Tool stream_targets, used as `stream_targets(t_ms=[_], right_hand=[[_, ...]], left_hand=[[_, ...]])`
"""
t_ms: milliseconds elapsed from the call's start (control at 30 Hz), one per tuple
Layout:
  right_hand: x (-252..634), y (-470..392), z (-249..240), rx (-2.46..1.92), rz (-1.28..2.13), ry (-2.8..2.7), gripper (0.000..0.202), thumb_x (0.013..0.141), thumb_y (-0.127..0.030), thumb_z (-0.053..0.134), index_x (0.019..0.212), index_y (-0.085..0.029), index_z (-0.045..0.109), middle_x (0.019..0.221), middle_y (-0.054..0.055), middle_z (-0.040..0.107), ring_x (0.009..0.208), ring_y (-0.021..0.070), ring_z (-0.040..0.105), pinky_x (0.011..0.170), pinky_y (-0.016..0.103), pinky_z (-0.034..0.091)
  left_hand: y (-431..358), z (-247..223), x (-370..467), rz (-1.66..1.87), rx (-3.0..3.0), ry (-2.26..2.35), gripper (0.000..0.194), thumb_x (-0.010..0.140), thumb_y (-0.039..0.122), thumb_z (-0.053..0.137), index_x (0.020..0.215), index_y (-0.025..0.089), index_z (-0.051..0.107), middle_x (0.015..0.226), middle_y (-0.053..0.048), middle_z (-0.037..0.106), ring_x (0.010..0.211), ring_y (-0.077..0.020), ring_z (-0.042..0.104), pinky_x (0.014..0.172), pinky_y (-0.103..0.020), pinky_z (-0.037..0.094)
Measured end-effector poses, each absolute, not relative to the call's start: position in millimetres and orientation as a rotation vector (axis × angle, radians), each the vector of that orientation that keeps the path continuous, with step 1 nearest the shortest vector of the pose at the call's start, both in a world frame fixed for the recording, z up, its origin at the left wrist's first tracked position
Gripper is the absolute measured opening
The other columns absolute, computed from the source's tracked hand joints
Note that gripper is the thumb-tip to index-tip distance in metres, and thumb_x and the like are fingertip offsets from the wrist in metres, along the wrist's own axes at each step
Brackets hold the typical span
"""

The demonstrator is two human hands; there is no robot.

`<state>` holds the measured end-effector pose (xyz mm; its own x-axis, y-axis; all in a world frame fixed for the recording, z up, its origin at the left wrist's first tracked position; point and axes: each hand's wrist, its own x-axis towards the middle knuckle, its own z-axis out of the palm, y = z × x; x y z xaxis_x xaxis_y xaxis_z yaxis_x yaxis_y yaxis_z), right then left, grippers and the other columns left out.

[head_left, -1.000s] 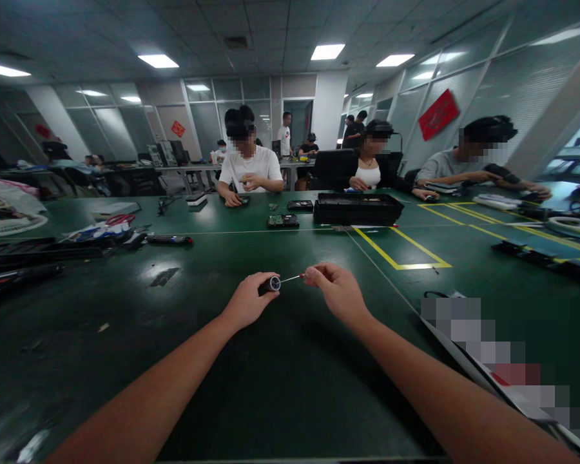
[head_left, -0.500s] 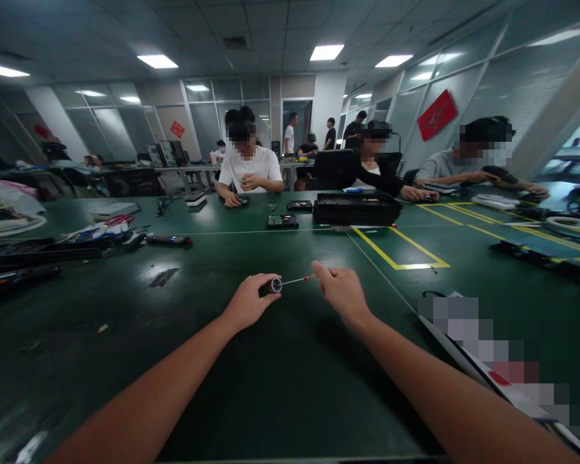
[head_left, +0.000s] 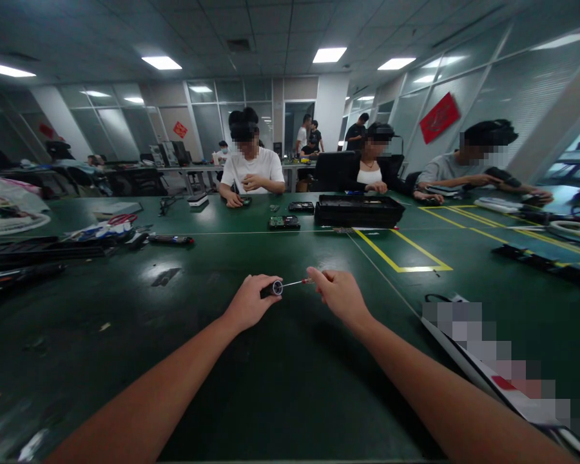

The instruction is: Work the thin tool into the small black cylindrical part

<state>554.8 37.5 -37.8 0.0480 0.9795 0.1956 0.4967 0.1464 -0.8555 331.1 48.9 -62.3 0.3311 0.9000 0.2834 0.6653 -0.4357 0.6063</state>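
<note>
My left hand (head_left: 247,303) is closed around a short dark cylinder (head_left: 276,288) with a pale ring at the end turned to the right. What the cylinder belongs to I cannot make out. From the right, my right hand (head_left: 342,295) grips a thin screwdriver (head_left: 294,283), its red part at the fingers. The shaft runs leftward to the cylinder's ringed end; whether the tip is inside or only touching cannot be told. Both hands are held just over the green table (head_left: 290,386).
Beyond my hands lie a green circuit-board device (head_left: 284,223) and a long black tray (head_left: 359,211). A black tool (head_left: 171,240) and red-handled scissors (head_left: 122,220) are at the left. Yellow tape (head_left: 423,269) marks the right side. Co-workers sit opposite, one in a white shirt (head_left: 256,169).
The screwdriver and both hands keep nearly the same pose. The whole view has shifted slightly. Across the table, a dark-sleeved co-worker's arm has drawn back behind the black tray.
</note>
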Motion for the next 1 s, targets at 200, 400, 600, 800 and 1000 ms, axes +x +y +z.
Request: stream_targets(t_ms=[200,400,600,800,1000], right_hand=[[555.9,36.3,-36.9,-1.383,0.573,-1.744,0.049,0.086,-0.056,0.054,0.052,-0.021,0.056,0.044,-0.002,0.048,0.044,0.0123,0.043,0.047,0.028,0.027],[557.2,35.4,-36.9,-1.331,0.534,-1.851,0.043,0.085,-0.053,0.058,0.056,-0.021,0.06,0.049,-0.001,0.053,0.047,0.0131,0.044,0.048,0.028,0.026],[553.6,33.8,-39.1,-1.24,0.653,-1.826,0.025,0.085,-0.041,0.062,0.101,-0.025,0.073,0.08,0.004,0.072,0.066,0.0192,0.061,0.061,0.031,0.04],[552.1,39.4,-42.8,-1.309,0.649,-1.774,0.036,0.097,-0.041,0.041,0.098,-0.023,0.072,0.084,0.005,0.071,0.068,0.0187,0.06,0.064,0.032,0.039],[552.5,33.8,-41.4,-1.169,0.813,-1.784,0.035,0.091,-0.034,0.052,0.124,-0.025,0.06,0.084,0.002,0.067,0.067,0.0173,0.057,0.061,0.03,0.041]], left_hand=[[51.0,-66.7,329.6,0.818,2.266,1.36,0.033,0.086,0.025,0.066,0.118,0.027,0.066,0.115,-0.003,0.067,0.107,-0.0242,0.057,0.107,-0.048,0.032],[54.2,-70.2,327.6,0.817,2.247,1.392,0.034,0.086,0.024,0.066,0.12,0.026,0.065,0.12,-0.004,0.065,0.114,-0.0239,0.056,0.111,-0.05,0.028],[53.2,-66.5,328.9,0.827,2.237,1.426,0.035,0.085,0.024,0.067,0.119,0.026,0.065,0.12,-0.005,0.066,0.112,-0.0247,0.057,0.11,-0.049,0.031],[53.1,-68.5,329.3,0.845,2.244,1.428,0.036,0.084,0.025,0.068,0.12,0.028,0.065,0.117,-0.004,0.066,0.111,-0.0246,0.057,0.111,-0.05,0.029],[53.1,-69.5,326.9,0.849,2.239,1.406,0.035,0.086,0.025,0.067,0.121,0.027,0.064,0.119,-0.003,0.066,0.114,-0.0239,0.056,0.113,-0.051,0.026]])
